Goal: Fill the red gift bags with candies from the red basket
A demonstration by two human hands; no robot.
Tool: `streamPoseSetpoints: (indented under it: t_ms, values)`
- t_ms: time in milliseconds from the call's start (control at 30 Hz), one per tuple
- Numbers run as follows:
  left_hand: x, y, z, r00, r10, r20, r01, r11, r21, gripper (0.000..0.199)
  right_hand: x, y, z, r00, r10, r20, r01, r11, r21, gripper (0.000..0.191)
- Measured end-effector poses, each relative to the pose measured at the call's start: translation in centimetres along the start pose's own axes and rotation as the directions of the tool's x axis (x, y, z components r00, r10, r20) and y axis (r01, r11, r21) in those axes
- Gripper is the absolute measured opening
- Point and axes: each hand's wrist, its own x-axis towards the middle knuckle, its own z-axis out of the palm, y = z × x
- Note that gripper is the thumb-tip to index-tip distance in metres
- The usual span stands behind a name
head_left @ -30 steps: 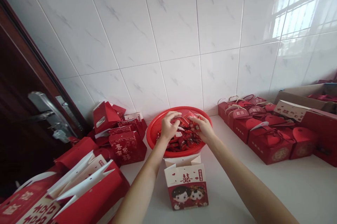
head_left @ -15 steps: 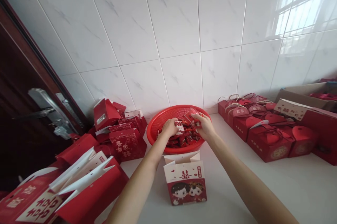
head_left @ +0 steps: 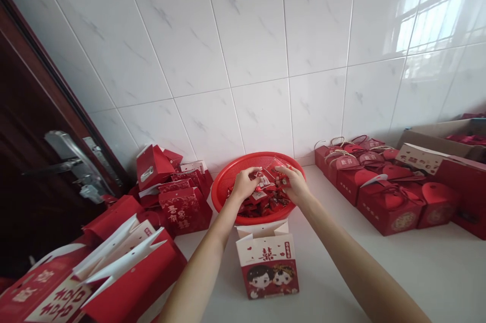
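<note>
Both of my hands are over a red plastic basket point(head_left: 224, 184) that holds many small red wrapped candies point(head_left: 271, 205). My left hand point(head_left: 246, 182) pinches a small candy packet point(head_left: 265, 179) with a white and red wrapper. In my right hand point(head_left: 296, 181), the fingers are closed on a few red candy packets point(head_left: 276, 165). In front of the basket, an open paper gift bag point(head_left: 269, 272) stands upright, with two cartoon figures printed on a red and cream face. What lies inside that bag is hidden.
Red paper bags point(head_left: 182, 209) crowd the left side, beside a dark door with a metal handle point(head_left: 70, 156). Closed red gift boxes point(head_left: 391, 201) stand in rows on the right, near a cardboard box point(head_left: 429, 135). A tiled wall point(head_left: 261, 110) rises behind the white table point(head_left: 322, 272).
My left hand has lifted slightly and closed on a candy packet, bringing it nearer the right hand. The right hand has stayed nearly in place, still holding its packets.
</note>
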Motion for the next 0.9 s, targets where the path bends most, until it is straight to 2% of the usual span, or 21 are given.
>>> streamPoseSetpoints:
  t_ms: [233, 333, 533, 600, 700, 800, 900]
  values:
    - [0.1, -0.1, -0.1, 0.979, 0.134, -0.154, -0.175, 0.941, -0.289, 0.035, -0.3, -0.2, 0.3, 0.999, 0.005, -0.034, -0.005, 1.000, -0.011, 0.019]
    - [0.0, -0.2, 0.0, 0.973, 0.122, -0.198, -0.189, 0.913, -0.363, 0.038, -0.3, -0.3, 0.3, 0.999, -0.001, -0.045, 0.001, 1.000, -0.009, 0.020]
    - [-0.5, 1.0, -0.4, 0.962, 0.060, -0.267, -0.162, 0.911, -0.380, 0.051, -0.2, -0.2, 0.3, 0.998, 0.012, -0.062, -0.013, 1.000, -0.011, 0.018]
    - [-0.7, 1.6, -0.7, 0.961, 0.016, -0.276, -0.133, 0.902, -0.411, 0.047, -0.1, -0.2, 0.3, 0.998, 0.015, -0.068, -0.016, 1.000, -0.007, 0.017]
    - [-1.1, 2.4, -1.1, 0.962, -0.035, -0.271, -0.097, 0.883, -0.460, 0.028, -0.1, -0.1, 0.3, 0.997, 0.019, -0.075, -0.019, 1.000, 0.005, 0.016]
    - [-1.2, 2.8, -1.2, 0.958, -0.038, -0.283, -0.099, 0.886, -0.453, 0.013, 0.1, 0.0, 0.2, 0.997, 0.039, -0.062, -0.039, 0.999, 0.006, 0.014]
    - [-1.2, 2.6, -1.1, 0.957, -0.027, -0.288, -0.106, 0.894, -0.435, 0.010, 0.1, 0.0, 0.2, 0.997, 0.070, -0.032, -0.070, 0.998, -0.008, 0.011]
